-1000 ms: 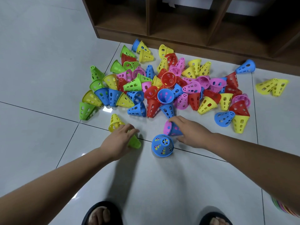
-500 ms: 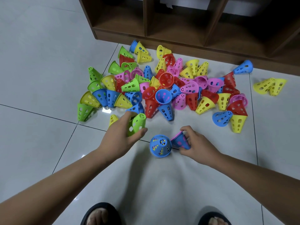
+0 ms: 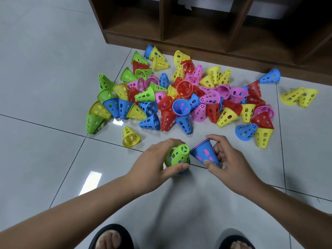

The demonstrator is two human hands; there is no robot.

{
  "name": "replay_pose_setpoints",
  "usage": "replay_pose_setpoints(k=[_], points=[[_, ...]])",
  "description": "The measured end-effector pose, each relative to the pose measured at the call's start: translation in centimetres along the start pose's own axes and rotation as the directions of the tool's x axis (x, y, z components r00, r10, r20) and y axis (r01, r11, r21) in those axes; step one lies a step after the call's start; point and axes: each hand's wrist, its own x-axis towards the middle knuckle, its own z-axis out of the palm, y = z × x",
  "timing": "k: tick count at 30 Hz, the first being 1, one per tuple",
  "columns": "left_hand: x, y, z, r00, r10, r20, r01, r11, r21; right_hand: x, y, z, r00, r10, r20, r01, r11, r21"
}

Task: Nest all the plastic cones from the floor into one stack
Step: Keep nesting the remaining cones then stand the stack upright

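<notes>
Green plastic tops the small stack on the tiled floor [image 3: 53, 159], close in front of the person's feet. The green cone [image 3: 178, 155] stands narrow end up over a blue base cone [image 3: 181, 171], of which only the rim shows. The left hand [image 3: 150, 164] curls round the green cone, thumb at its lower edge and fingers over the far side. The right hand [image 3: 231, 160] pinches a blue cone [image 3: 203, 148] that lies tilted just beside the green one (a pink cone [image 3: 206, 152] is nested inside it and shows through the holes). Its wide mouth faces up and away.

The green cone looks best pressed down squarely, so it seats without jamming crooked. The left hand could then slide low to steady the base. The right hand would need to turn the blue pair mouth down, centre it over the green tip and lower it straight. Most of the work lies beyond, in the heap of cones [image 3: 179, 97] and the lone yellow cone [image 3: 130, 137].
</notes>
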Motion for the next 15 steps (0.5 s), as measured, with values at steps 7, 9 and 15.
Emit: replay_pose_setpoints(k=[7,9,15], points=[[-0.5,-2.1,1.8,0.995,-0.020,0.100,0.021,1.000,-0.009,-0.3,-4.4,-1.4,0.981,-0.187,0.055,0.185,0.982,0.043],[-0.6,-2.3,1.9,0.993,-0.049,0.108,0.054,0.997,-0.049,-0.1,-5.5,-1.7,0.968,-0.238,0.078,0.238,0.971,0.007],[-0.8,-2.6,1.9,0.979,-0.144,0.142,0.166,0.973,-0.161,0.5,-7.0,0.4,0.952,-0.203,0.231,0.265,0.922,-0.284]])
